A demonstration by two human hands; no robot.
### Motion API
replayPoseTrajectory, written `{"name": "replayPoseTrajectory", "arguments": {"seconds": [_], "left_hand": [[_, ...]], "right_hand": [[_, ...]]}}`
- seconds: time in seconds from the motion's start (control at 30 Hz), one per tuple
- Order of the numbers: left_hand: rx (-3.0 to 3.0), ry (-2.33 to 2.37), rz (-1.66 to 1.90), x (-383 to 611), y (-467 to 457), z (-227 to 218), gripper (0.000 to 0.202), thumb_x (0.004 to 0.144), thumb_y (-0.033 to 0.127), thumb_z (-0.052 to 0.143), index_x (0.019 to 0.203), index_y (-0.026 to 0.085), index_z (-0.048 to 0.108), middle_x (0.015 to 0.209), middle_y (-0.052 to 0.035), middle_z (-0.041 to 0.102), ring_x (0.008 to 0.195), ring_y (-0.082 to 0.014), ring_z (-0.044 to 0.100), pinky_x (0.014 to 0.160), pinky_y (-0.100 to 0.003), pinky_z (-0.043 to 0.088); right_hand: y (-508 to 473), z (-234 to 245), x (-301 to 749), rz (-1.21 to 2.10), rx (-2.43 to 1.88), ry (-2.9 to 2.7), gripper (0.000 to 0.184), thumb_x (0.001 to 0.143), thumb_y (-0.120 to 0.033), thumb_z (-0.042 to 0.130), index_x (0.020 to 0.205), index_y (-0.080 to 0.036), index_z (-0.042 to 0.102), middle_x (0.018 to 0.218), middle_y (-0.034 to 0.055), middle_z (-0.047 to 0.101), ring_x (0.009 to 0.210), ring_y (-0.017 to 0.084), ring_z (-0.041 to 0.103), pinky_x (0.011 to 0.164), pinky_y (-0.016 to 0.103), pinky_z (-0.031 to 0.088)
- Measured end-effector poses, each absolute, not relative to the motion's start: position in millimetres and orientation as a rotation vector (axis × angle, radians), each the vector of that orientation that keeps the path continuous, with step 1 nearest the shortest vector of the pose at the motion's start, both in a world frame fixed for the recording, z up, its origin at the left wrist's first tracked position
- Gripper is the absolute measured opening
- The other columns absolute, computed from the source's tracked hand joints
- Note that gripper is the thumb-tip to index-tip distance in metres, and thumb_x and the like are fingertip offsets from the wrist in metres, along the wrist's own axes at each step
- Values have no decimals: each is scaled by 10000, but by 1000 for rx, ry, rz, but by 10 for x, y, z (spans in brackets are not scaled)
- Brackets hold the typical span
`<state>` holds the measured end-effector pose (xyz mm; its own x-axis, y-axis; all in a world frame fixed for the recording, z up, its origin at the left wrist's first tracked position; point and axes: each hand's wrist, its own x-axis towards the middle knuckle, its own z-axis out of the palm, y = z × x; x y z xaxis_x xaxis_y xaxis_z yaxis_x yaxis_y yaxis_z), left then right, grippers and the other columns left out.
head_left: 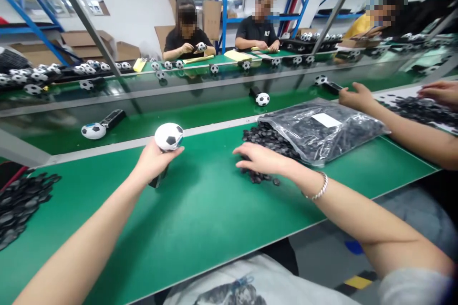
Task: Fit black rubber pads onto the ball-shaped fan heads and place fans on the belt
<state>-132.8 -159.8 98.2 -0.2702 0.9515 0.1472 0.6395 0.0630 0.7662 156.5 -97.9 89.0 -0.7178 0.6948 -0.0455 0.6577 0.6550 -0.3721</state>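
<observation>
My left hand (152,164) is wrapped round the black handle of a small football-headed gadget (169,136), holding it upright above the green table (200,219). My right hand (263,159) rests palm down on a heap of small black round parts (266,136), fingers curled among them. Whether it has picked one up is hidden. The heap spills from a clear plastic bag (322,131) full of the same parts.
Finished football gadgets (93,130) (262,99) lie on the conveyor belt behind. More black parts (17,205) are piled at the left. A co-worker's hands (358,97) reach in at the right. Three people sit across the line.
</observation>
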Motion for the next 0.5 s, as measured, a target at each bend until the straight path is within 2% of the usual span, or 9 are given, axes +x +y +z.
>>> {"name": "replayPoseTrajectory", "arguments": {"seconds": [0.1,0.17,0.23,0.33,0.5], "left_hand": [[1765,2118,804,-1127,-1493,911,516,677,443,615,1123,202,518,1066,-78,629,993,-282,570,784,-361,453],[1887,2156,635,-959,-1474,863,541,702,450,585,1171,205,472,1106,-94,605,992,-282,569,742,-342,461],[2042,2131,436,-805,-1496,803,531,719,459,564,1168,193,468,1114,-112,586,969,-283,574,723,-338,459],[2258,2099,187,-639,-1573,699,557,751,500,518,1182,152,452,1057,-138,589,932,-297,572,743,-365,442],[2404,2088,94,-527,-1671,592,659,811,559,399,1244,62,380,1052,-195,575,934,-325,549,774,-398,405]], "right_hand": [[-688,778,1772,167,-1365,-2722,244,868,-249,573,1087,-146,601,1059,119,560,1015,257,498,879,332,395],[-541,688,1811,41,-1405,-2648,227,907,-274,509,1065,-153,619,1034,118,564,1001,253,490,873,332,386],[-458,603,1800,-2,-1388,-2617,256,923,-322,477,1021,-153,643,989,119,575,961,249,492,847,330,388],[-438,498,1746,-63,-1372,-2601,278,887,-388,532,977,-161,664,954,128,581,917,272,482,768,344,399],[-467,415,1672,-30,-1360,-2592,178,861,-328,582,940,-192,664,971,106,584,911,282,486,695,337,377]]}}
